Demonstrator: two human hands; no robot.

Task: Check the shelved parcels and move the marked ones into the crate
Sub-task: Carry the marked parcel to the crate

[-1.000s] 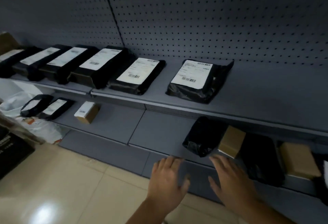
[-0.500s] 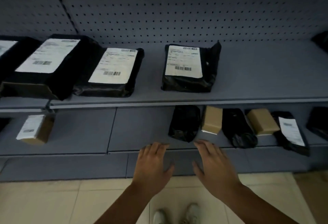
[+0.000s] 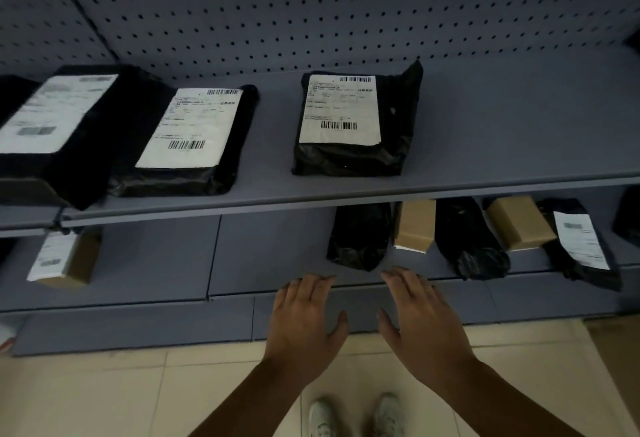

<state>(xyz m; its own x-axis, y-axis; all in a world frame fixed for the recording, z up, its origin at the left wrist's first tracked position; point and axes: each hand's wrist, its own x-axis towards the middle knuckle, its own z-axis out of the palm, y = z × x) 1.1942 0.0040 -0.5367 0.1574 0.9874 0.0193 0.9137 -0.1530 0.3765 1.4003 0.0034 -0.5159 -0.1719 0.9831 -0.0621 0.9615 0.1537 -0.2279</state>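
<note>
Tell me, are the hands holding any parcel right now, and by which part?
Nothing is held. Left hand and right hand are open, both short of the black parcel.

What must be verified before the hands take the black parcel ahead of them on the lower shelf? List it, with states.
1. Left hand empty, fingers straight: ok.
2. Right hand empty, fingers straight: ok.
3. Black parcel in view, untouched: ok.
4. Mark on it: cannot tell; no label shows.
5. Gap to cardboard box at its right: cannot tell.
6. Crate in view: not ok.
</note>
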